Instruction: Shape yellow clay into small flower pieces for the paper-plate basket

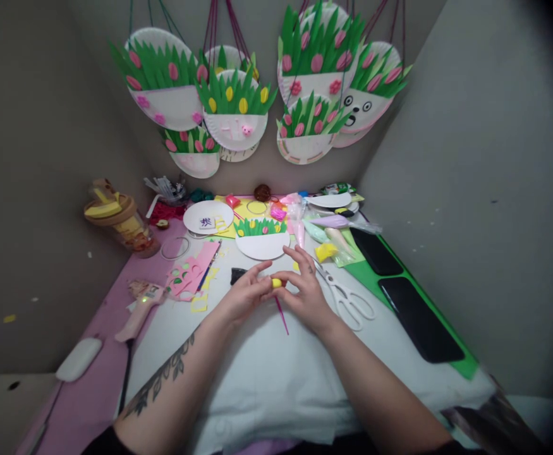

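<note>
My left hand (245,292) and my right hand (304,292) meet over the white cloth (267,373) at the middle of the table. Both pinch a small yellow piece (276,283) between their fingertips. A thin pink stick (282,316) lies on the cloth just below the hands. Right behind the hands lies a half paper plate with green grass and small flowers (261,239). White scissors (347,297) lie just right of my right hand.
A pink glue gun (139,304) and pink cut paper (191,272) lie to the left. A round paper plate (208,217), piping bags (333,222) and craft bits crowd the back. Two black pads (416,316) lie on green paper at right. Decorated plates (236,107) hang on the wall.
</note>
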Demonstrator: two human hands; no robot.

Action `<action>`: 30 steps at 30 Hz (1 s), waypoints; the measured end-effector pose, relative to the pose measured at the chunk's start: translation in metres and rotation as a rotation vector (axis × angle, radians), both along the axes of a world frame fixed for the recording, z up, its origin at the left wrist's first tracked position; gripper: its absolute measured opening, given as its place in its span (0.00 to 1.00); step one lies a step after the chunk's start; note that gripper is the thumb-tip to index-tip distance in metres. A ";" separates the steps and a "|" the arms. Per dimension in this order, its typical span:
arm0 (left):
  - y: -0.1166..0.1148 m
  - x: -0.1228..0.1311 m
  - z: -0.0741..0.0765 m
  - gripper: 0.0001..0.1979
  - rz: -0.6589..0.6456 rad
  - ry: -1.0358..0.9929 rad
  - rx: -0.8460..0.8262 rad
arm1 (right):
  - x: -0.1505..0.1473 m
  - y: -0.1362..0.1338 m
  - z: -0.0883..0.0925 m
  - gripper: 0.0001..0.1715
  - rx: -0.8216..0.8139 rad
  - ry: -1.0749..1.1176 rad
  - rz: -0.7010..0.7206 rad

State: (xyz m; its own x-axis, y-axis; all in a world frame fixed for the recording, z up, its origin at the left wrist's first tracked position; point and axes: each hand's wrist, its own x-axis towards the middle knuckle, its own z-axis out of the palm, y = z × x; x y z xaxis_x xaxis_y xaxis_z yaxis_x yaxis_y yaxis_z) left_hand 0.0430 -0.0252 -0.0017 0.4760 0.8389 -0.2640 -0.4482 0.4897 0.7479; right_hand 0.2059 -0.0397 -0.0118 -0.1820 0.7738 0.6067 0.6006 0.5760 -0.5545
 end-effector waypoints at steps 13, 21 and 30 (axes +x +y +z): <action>0.002 -0.001 -0.002 0.33 -0.009 0.042 0.023 | -0.001 -0.001 0.002 0.08 0.007 0.012 0.009; 0.001 -0.001 -0.003 0.33 -0.010 0.020 0.012 | 0.000 -0.001 0.002 0.06 0.006 0.000 0.004; 0.001 0.000 -0.003 0.32 0.010 0.016 0.008 | -0.001 -0.001 0.001 0.05 0.005 -0.001 0.001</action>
